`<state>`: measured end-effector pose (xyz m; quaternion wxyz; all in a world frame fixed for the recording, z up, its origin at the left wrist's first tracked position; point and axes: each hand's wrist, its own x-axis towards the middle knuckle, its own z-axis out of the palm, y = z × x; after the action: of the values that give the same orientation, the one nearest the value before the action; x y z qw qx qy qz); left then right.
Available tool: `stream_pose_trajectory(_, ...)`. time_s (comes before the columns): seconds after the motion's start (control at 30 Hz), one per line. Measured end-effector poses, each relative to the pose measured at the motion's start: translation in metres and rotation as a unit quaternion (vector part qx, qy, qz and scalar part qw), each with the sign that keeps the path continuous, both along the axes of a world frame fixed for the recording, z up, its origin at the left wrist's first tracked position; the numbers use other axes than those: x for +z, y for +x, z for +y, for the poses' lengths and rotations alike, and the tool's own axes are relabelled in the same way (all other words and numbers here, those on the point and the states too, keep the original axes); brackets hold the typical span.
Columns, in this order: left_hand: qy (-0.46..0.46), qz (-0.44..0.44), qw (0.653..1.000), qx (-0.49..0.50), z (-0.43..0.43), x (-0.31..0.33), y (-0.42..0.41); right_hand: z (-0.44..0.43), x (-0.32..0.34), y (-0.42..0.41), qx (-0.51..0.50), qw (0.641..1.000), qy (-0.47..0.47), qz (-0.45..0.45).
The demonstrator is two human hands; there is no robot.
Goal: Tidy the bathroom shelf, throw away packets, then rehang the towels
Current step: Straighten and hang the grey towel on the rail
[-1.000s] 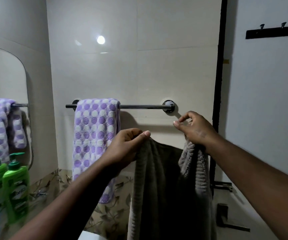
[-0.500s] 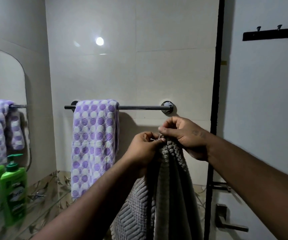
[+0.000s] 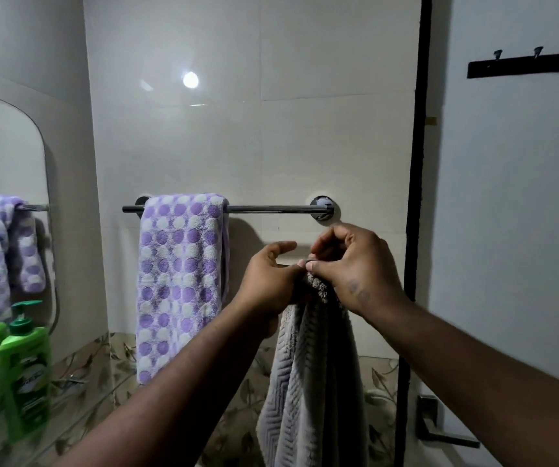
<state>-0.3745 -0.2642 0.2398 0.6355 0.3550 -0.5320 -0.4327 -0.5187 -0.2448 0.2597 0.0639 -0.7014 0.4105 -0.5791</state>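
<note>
Pale glossy wall tiles fill the background, with a chrome towel rail (image 3: 271,208) fixed across them. Over the rail's left part hangs a purple-and-white dotted towel (image 3: 180,281), folded over the bar. Below the rail's right end, both hands meet at the bunched top of a grey ribbed towel (image 3: 308,382), which hangs straight down from them, apart from the rail. The left hand (image 3: 268,281) grips the gathered edge from the left; the right hand (image 3: 355,271) pinches it from the right, fingers curled. At far left a mirror (image 3: 5,156) reflects the dotted towel, with green pump bottles (image 3: 25,365) before it. A black hook rack (image 3: 527,64) sits upper right, a door handle (image 3: 439,429) below.
</note>
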Motion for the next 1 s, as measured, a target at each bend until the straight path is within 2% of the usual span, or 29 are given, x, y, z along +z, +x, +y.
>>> stream_pose_trajectory(0.2,0.039,0.006,0.999,0.015,0.0,0.009,0.007,0.008,-0.009,-0.001,0.018,0.996,-0.014,0.082)
stream_pose_trajectory(0.3,0.046,0.008,0.999,0.003,0.003,0.011,0.005,0.006,-0.018,-0.001,-0.01,0.993,-0.047,0.109)
stream_pose_trajectory(0.43,0.049,-0.023,0.998,-0.038,0.005,0.007,0.0,-0.002,-0.019,-0.007,-0.011,0.997,-0.059,0.048)
stream_pose_trajectory(0.6,-0.016,-0.096,0.992,-0.074,0.003,0.003,0.004,-0.011,-0.007,-0.015,0.062,0.997,0.009,-0.055)
stream_pose_trajectory(0.67,-0.074,-0.178,0.981,-0.01,-0.002,-0.001,0.008,-0.014,-0.003,-0.019,0.097,0.99,0.044,-0.089)
stream_pose_trajectory(0.7,-0.119,-0.24,0.962,0.057,-0.004,-0.003,0.01,-0.014,-0.001,-0.019,0.114,0.987,0.053,-0.1)
stream_pose_trajectory(0.77,-0.207,-0.334,0.899,0.196,-0.009,-0.009,0.011,-0.013,0.001,-0.019,0.151,0.978,0.07,-0.126)
stream_pose_trajectory(0.8,-0.235,-0.337,0.88,0.238,-0.008,-0.011,0.01,-0.012,0.001,-0.019,0.169,0.972,0.083,-0.138)
stream_pose_trajectory(0.83,-0.255,-0.319,0.877,0.254,-0.006,-0.012,0.009,-0.011,0.002,-0.019,0.186,0.966,0.098,-0.149)
stream_pose_trajectory(0.93,-0.293,-0.234,0.896,0.238,-0.002,-0.018,0.005,-0.011,0.003,-0.022,0.239,0.942,0.143,-0.185)
stream_pose_trajectory(1.0,-0.307,-0.203,0.9,0.235,0.0,-0.019,0.004,-0.011,0.003,-0.025,0.294,0.914,0.178,-0.214)
